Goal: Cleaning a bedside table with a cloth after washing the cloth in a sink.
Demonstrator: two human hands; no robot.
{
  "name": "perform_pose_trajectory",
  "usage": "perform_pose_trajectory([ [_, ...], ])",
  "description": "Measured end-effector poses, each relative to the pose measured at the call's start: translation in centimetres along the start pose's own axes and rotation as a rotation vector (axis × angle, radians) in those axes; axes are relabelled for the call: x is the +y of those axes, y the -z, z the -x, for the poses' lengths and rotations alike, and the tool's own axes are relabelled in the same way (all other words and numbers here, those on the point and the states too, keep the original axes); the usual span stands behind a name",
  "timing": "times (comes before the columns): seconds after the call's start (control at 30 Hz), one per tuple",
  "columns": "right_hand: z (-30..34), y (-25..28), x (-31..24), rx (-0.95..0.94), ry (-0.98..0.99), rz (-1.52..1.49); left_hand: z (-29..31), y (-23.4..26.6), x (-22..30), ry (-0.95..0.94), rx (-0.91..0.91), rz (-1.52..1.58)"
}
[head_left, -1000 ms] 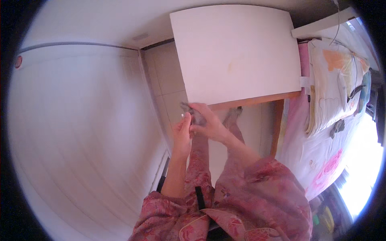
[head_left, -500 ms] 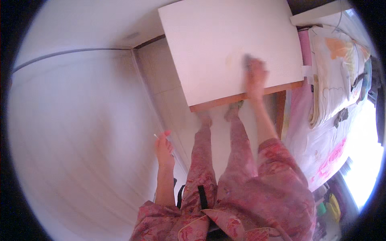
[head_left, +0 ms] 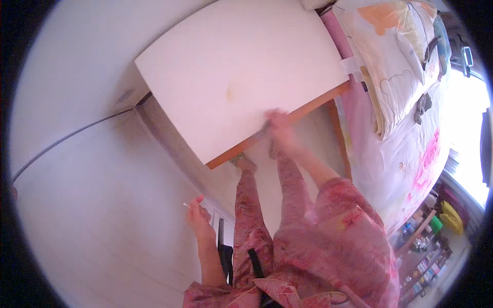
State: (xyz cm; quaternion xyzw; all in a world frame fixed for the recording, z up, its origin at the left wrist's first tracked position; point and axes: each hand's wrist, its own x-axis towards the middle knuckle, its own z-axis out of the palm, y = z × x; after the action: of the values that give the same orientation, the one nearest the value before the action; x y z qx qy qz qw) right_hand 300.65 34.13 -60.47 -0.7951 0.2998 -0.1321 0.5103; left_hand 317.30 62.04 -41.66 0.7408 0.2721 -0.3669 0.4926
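Note:
A white tabletop (head_left: 205, 66) with a brown wooden front edge (head_left: 231, 155) stands ahead of me, with a faint yellowish stain on it. At that front edge is my right hand (head_left: 282, 129), blurred by motion, its fingers curled down against the border. A small dark thing shows under the fingers, too smeared to name. Lower left, away from the table, my left hand (head_left: 199, 218) is closed on a thin white stick (head_left: 187, 205) whose end sticks out beside the thumb and fingers.
To the right is a bed with a floral sheet (head_left: 400, 164) and folded bedding (head_left: 380, 72) on it. A pale wall (head_left: 102, 205) runs along the left. Under the table edge are my feet (head_left: 246, 163). Shelves with small items (head_left: 426, 262) stand at the lower right.
My right hand has moved from the tabletop's inner surface back to its front edge. My view has turned, so the table appears further left and tilted. The left hand keeps the white stick.

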Motion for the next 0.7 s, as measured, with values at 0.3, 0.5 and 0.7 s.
perform_pose_trajectory([
  [0.3, -2.7, 15.6, 5.0, 0.649, -0.039, 0.587, 2.0, -5.0, 0.0, 0.014, -0.057, 0.010],
  [0.5, -2.3, 5.8, 0.2, 0.802, -0.327, 0.561, 2.0, -4.0, 0.4, 0.008, -0.049, 0.055],
  [0.7, 1.9, -13.9, -10.0, 0.041, -0.390, 0.075, 1.0, -2.8, 0.9, -0.018, -0.027, 0.085],
])
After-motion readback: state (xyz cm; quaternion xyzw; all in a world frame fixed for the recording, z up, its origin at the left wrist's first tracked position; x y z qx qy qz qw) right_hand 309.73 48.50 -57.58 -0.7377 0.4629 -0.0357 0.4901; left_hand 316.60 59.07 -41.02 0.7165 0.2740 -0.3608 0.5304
